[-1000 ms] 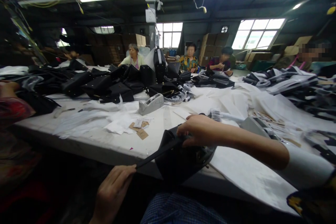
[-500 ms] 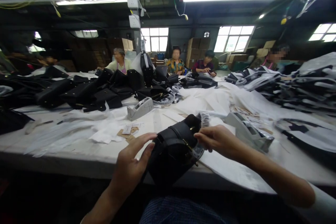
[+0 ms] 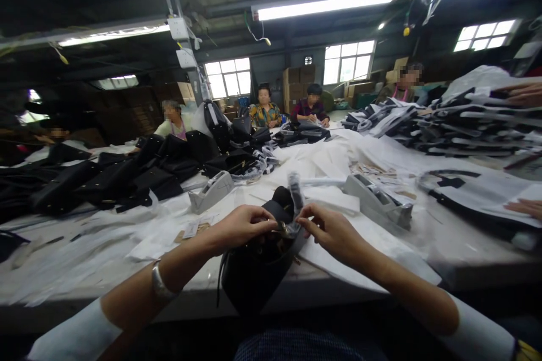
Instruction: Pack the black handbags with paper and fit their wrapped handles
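A black handbag point(image 3: 254, 282) leans at the near table edge, its upper part towards my hands. My left hand point(image 3: 243, 228) reaches over its top, thumb and fingers pinched at a small gold-coloured metal fitting point(image 3: 281, 227). My right hand point(image 3: 328, 231) is closed in a pinch on the bag's strap point(image 3: 300, 237), right of the fitting. A plastic-wrapped handle point(image 3: 295, 192) stands up behind the fingertips. What lies between the fingertips is partly hidden.
Grey tape dispensers point(image 3: 379, 203) point(image 3: 212, 190) stand beyond the bag. Black bags point(image 3: 105, 180) are heaped at left, wrapped straps and pieces point(image 3: 461, 124) at right. Thin white sheeting point(image 3: 80, 248) covers the table. A co-worker's hand point(image 3: 527, 208) shows at right; other people sit across.
My left hand has moved from the bag's left side across its top to the metal fitting. The strap across the top has shifted right, and the wrapped handle stands higher. The view has turned.
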`<state>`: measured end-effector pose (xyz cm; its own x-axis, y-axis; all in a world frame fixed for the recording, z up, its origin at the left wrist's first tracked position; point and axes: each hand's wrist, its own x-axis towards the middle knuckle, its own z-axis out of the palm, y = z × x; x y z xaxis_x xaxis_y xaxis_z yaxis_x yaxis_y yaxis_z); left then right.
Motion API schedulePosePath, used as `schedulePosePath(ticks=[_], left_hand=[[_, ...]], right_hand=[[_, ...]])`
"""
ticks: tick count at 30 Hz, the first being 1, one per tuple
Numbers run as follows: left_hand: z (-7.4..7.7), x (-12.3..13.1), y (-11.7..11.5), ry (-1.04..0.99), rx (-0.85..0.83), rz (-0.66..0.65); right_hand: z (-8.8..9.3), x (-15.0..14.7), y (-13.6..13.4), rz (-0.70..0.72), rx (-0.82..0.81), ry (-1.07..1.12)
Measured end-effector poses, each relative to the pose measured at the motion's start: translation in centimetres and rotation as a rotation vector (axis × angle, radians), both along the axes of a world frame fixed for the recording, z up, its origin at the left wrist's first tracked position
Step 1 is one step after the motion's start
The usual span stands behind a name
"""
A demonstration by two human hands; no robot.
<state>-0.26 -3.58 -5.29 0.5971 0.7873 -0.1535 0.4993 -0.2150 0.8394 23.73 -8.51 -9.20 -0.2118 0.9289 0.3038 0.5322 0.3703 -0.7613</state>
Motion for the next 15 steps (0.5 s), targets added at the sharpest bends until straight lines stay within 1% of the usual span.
schedulePosePath(ticks=[3, 6, 9, 12, 15], left_hand=[[1.1, -1.5, -1.1, -0.287, -0.064, 0.123], [2.0, -2.5, -2.4, -0.441, -0.046, 0.191], [2.4, -2.4, -3.5, -0.465, -0.02, 0.185], [2.4, -1.9, -4.2, -0.442, 0.046, 0.2], [2.3, -1.5, -4.7, -0.411, 0.115, 0.249]], right_hand=[[0.2, -0.9, 0.4, 0.105, -0.125, 0.255], [0.8, -2.5, 0.9, 0.227, -0.243, 0.492], [2.2, -4.2, 1.4, 0.279, -0.219, 0.596], [3.7, -5.4, 1.7, 0.275, -0.189, 0.664], [4.7, -6.3, 2.0, 0.259, -0.199, 0.765]])
